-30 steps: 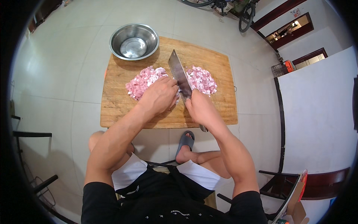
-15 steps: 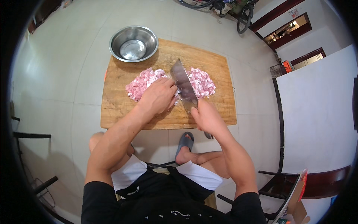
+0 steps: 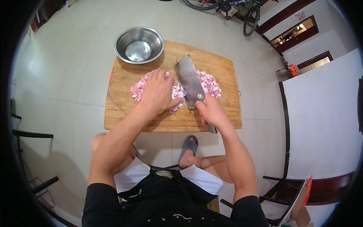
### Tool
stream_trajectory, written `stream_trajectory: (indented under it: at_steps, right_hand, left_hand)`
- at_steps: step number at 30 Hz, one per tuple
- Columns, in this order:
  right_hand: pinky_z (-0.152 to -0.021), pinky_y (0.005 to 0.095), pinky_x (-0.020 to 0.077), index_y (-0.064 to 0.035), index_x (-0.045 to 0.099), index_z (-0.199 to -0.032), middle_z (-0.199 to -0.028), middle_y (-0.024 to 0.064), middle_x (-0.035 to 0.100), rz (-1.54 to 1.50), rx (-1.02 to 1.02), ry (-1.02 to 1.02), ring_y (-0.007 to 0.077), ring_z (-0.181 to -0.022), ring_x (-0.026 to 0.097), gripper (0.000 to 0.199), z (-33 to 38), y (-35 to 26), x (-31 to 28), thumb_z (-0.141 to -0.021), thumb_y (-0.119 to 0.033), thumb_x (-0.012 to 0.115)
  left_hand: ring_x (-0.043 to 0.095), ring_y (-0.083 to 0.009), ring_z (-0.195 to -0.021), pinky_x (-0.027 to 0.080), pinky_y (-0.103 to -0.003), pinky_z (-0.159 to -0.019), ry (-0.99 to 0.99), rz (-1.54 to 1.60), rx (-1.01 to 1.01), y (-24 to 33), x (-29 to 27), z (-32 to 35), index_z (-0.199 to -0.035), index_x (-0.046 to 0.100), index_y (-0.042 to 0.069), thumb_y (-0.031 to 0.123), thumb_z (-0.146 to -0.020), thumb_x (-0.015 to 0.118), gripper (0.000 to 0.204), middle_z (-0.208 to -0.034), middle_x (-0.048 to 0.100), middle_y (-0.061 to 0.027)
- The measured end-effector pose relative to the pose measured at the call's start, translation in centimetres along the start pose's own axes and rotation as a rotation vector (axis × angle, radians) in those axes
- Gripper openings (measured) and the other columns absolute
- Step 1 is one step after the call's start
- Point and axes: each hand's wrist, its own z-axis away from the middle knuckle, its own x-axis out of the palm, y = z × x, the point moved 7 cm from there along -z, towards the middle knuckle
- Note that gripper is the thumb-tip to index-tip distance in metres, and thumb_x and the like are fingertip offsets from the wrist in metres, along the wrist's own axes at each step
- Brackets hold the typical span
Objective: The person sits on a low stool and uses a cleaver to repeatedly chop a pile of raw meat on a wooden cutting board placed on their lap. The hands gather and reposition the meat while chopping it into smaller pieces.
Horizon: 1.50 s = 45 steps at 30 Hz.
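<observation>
My right hand point(image 3: 211, 111) is wrapped round the handle of a cleaver point(image 3: 190, 80), its broad blade leaning over so that its face shows. The blade stands between two heaps of diced pink-and-white meat on a wooden board point(image 3: 126, 119). On the left heap point(image 3: 137, 90), my left hand point(image 3: 155, 92) lies with fingers stretched away from me and thumb apart, covering part of it. Pale meat pieces point(image 3: 177, 92) show between that thumb and the blade. The right heap point(image 3: 210, 85) sits just beyond the blade's other side.
A steel bowl point(image 3: 157, 46) stands at the board's far left corner, with no contents visible. My slippered foot point(image 3: 189, 145) is below the board's near edge. A bicycle point(image 3: 227, 8) stands at the back, black chair parts point(image 3: 34, 134) at the left, a cardboard box point(image 3: 300, 213) at lower right.
My left hand has gone from curled fingers beside the blade to stretched fingers, slightly farther left. The cleaver has shifted a little right and tilted, showing more of its face.
</observation>
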Motion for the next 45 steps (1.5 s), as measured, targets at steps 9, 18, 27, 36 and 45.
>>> stream_trajectory:
  at_steps: [9, 18, 27, 36, 45]
  right_hand:
    - [-0.043, 0.0336, 0.0445, -0.003, 0.061, -0.102, -0.072, 0.0019, 0.059, -0.387, 0.091, 0.068, 0.0119, -0.048, 0.054, 0.012, -0.8, 4.1, -1.5, -0.106, -0.014, 0.062]
    - [-0.072, 0.0564, 0.054, 0.0054, 0.064, -0.111, -0.084, 0.0276, 0.071, 0.296, -0.121, 0.261, 0.048, -0.079, 0.068, 0.024, 5.5, -0.7, -3.3, -0.104, -0.016, 0.069]
    - [-0.074, 0.0596, 0.0532, 0.0054, 0.06, -0.107, -0.086, 0.0323, 0.071, 0.425, -0.165, 0.163, 0.0535, -0.084, 0.071, 0.025, 7.1, -1.2, -2.1, -0.106, -0.019, 0.068]
    - [-0.084, 0.0608, 0.0558, 0.0072, 0.059, -0.11, -0.1, 0.0363, 0.072, 0.411, -0.19, 0.017, 0.0563, -0.097, 0.07, 0.028, 1.2, -2.9, -0.5, -0.108, -0.02, 0.063]
    - [-0.076, 0.0548, 0.0594, 0.0059, 0.063, -0.115, -0.094, 0.0306, 0.074, 0.221, -0.217, 0.171, 0.0458, -0.087, 0.075, 0.024, -4.7, -1.5, 0.5, -0.105, -0.015, 0.063]
  left_hand:
    - [0.069, -0.041, -0.119, 0.055, -0.048, -0.109, -0.242, 0.136, 0.203, 0.9, 1.4, -0.5, -0.131, 0.071, -0.005, 0.026, -0.084, 0.088, 0.059, -0.123, 0.073, -0.0219]
    - [0.069, -0.04, -0.123, 0.055, -0.048, -0.109, -0.263, 0.229, 0.358, 1.4, 1.1, 0.6, -0.136, 0.071, -0.003, 0.016, -0.089, 0.082, 0.052, -0.13, 0.072, -0.0198]
    - [0.069, -0.0382, -0.122, 0.056, -0.047, -0.108, -0.259, 0.184, 0.339, 1.9, 1.4, 0.0, -0.128, 0.074, -0.004, 0.019, -0.09, 0.08, 0.045, -0.127, 0.072, -0.0186]
    - [0.074, -0.0406, -0.105, 0.061, -0.047, -0.094, -0.26, 0.184, 0.289, 1.8, 1.8, -0.4, -0.107, 0.075, -0.005, 0.019, -0.084, 0.08, 0.034, -0.118, 0.072, -0.0198]
    - [0.071, -0.0392, -0.11, 0.059, -0.047, -0.1, -0.184, 0.234, 0.368, 2.4, 1.9, 0.7, -0.102, 0.074, -0.001, 0.018, -0.084, 0.078, 0.026, -0.114, 0.072, -0.0186]
